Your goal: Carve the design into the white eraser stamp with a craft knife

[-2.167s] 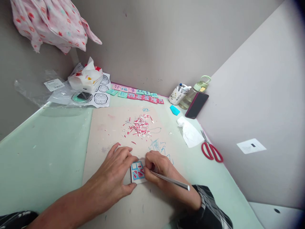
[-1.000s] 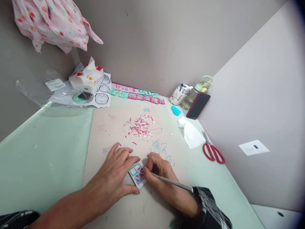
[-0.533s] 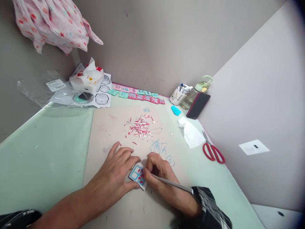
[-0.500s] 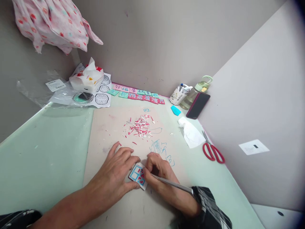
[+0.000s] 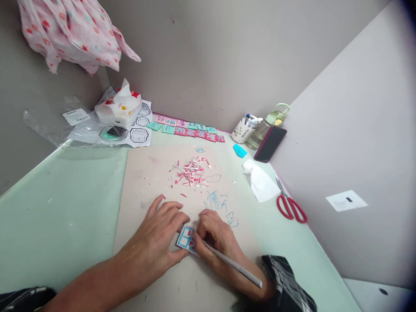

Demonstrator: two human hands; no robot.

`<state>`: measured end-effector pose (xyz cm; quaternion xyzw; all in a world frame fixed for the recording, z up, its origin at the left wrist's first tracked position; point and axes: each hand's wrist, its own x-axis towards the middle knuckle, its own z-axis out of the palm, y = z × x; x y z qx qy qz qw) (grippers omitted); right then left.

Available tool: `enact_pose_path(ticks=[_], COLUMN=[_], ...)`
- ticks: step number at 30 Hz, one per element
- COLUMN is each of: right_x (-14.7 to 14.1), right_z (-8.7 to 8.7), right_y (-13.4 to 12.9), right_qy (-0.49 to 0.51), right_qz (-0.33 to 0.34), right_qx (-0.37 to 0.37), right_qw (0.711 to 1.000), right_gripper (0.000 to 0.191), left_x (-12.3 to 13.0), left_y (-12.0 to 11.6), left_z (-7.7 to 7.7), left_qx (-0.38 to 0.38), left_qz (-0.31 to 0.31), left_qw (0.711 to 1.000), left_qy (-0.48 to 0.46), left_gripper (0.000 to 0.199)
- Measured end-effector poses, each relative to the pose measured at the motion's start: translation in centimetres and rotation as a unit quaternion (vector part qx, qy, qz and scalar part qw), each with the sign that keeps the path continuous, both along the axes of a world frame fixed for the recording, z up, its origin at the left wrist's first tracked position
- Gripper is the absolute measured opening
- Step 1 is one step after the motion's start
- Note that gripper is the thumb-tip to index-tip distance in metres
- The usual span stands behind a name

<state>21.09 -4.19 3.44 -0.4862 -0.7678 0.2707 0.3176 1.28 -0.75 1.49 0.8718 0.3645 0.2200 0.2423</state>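
Observation:
My left hand [image 5: 155, 242] lies flat on the beige mat [image 5: 146, 173], its fingers and thumb pinning a small square block [image 5: 184, 238] with blue lines and red patches. My right hand [image 5: 212, 236] grips a thin silver carving tool [image 5: 235, 266], its tip hidden where it meets the block's right edge. Both hands touch the block near the table's front. A heap of red and white shavings [image 5: 191, 171] lies on the mat beyond the hands.
A row of pink and green carved blocks [image 5: 186, 128] lines the back wall. A cup [image 5: 242, 128], bottle [image 5: 266, 123], phone [image 5: 270, 143], blue eraser [image 5: 239, 150], white tissue [image 5: 260, 182] and red scissors [image 5: 290, 206] sit right. Tissue pack [image 5: 118, 106] and plastic bag [image 5: 65, 123] sit left.
The block has turned clockwise under my left hand's fingers and shifted slightly left. My right hand moved over its right side, and the tool's rear end dropped lower.

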Motion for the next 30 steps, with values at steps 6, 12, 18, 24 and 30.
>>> enact_pose_path(ticks=[6, 12, 18, 24, 30], right_x=[-0.6, -0.5, 0.0, -0.3, -0.1], right_z=[-1.7, -2.6, -2.6, -1.7, -0.8], right_y=[0.0, -0.6, -0.6, -0.2, -0.4], right_qy=[-0.016, -0.076, -0.078, -0.038, 0.024], right_qz=[0.038, 0.056, 0.092, 0.105, 0.059], right_qx=[0.178, 0.182, 0.166, 0.168, 0.100], right_qw=[0.983, 0.979, 0.979, 0.979, 0.993], right_gripper=[0.031, 0.030, 0.026, 0.028, 0.028], left_x=[-0.3, -0.1, -0.2, -0.2, -0.3], left_y=[0.1, 0.0, 0.0, 0.0, 0.0], left_z=[-0.1, -0.3, -0.4, -0.2, -0.1], left_qx=[-0.014, -0.001, 0.005, -0.002, -0.007], left_qz=[-0.001, 0.005, 0.009, 0.001, -0.003], left_qw=[1.000, 1.000, 1.000, 1.000, 1.000], left_qy=[-0.010, -0.022, -0.024, -0.023, -0.025], left_gripper=[0.029, 0.029, 0.030, 0.030, 0.032])
